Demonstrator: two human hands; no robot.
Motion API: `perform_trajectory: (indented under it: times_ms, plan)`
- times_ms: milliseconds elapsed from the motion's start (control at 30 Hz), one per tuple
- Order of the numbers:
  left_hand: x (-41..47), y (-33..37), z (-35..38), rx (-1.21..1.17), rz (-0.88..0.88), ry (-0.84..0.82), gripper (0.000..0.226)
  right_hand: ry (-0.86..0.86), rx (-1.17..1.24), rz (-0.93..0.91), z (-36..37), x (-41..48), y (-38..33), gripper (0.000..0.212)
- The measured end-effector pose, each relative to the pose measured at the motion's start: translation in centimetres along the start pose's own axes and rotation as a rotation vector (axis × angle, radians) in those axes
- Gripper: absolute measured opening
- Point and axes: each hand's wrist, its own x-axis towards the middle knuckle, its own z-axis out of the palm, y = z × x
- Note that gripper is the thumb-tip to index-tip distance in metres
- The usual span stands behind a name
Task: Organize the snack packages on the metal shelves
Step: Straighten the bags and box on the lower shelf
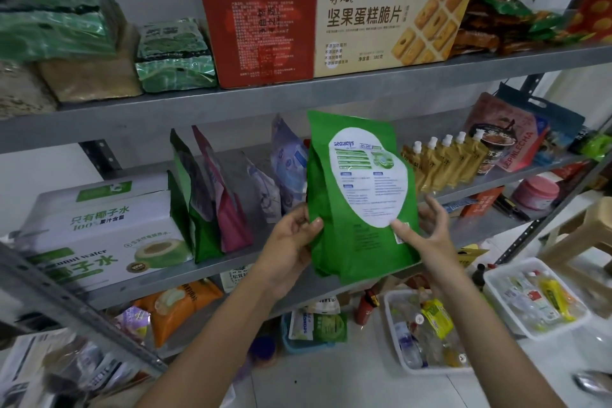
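A tall green snack pouch (347,235) with a white printed oval stands upright in front of the middle metal shelf (251,270). My left hand (291,242) grips its lower left edge, thumb on the front. My right hand (427,238) holds its lower right edge, thumb on the label and fingers behind. On the shelf behind it stand a green-and-dark pouch (188,195), a magenta pouch (225,209) and pale blue pouches (288,169). A row of gold spouted pouches (443,166) lines the shelf to the right.
A white coconut-water box (99,232) fills the shelf's left end. The upper shelf (298,89) carries a red box (261,30), a beige biscuit box (384,26) and green packs (175,53). White plastic bins (427,331) of small items sit on the floor at right.
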Motion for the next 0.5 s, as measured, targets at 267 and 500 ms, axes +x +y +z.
perform_trajectory:
  times_ms: [267,500]
  plan:
    - [-0.3,0.3,-0.8,0.039,-0.154,0.023,0.04,-0.402,0.232,0.182,-1.5,0.0,1.2,0.108]
    - [-1.2,0.3,-1.8,0.495,-0.242,0.004,0.091,-0.312,0.263,0.094,-0.2,-0.9,2.0,0.098]
